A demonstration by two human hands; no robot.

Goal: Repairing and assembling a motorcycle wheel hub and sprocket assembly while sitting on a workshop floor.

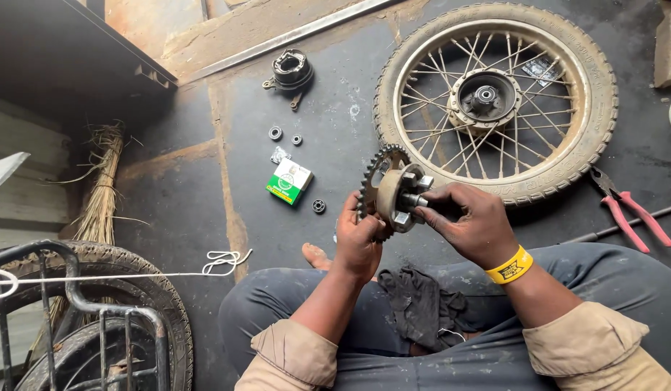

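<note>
The left hand (pixel 359 242) is wrapped tight around the toothed edge of a sprocket hub (pixel 390 195), with the fingers curled over the teeth. The right hand (pixel 474 224) is closed around the metal axle (pixel 416 200) that sticks out of the hub's middle, pinching it from the side. Both hands hold the part up in the air, above the person's knees.

Just under the grip, a dark rag (pixel 422 304) lies on the lap. Right behind the grip sits a big spoked wheel (pixel 495 98), flat on the floor, and its tyre edge is very near the right hand's knuckles. Red pliers (pixel 629 210) lie past the right hand, well apart from it.

Out past the left hand there is more bare floor. A small green and white box (pixel 289 182) and a little round bearing (pixel 319 205) lie near there. Further away are two more small rings (pixel 275 133) and a black drum part (pixel 290 70). An old tyre (pixel 133 304) and a broom (pixel 100 203) are far off on the left hand's side.
</note>
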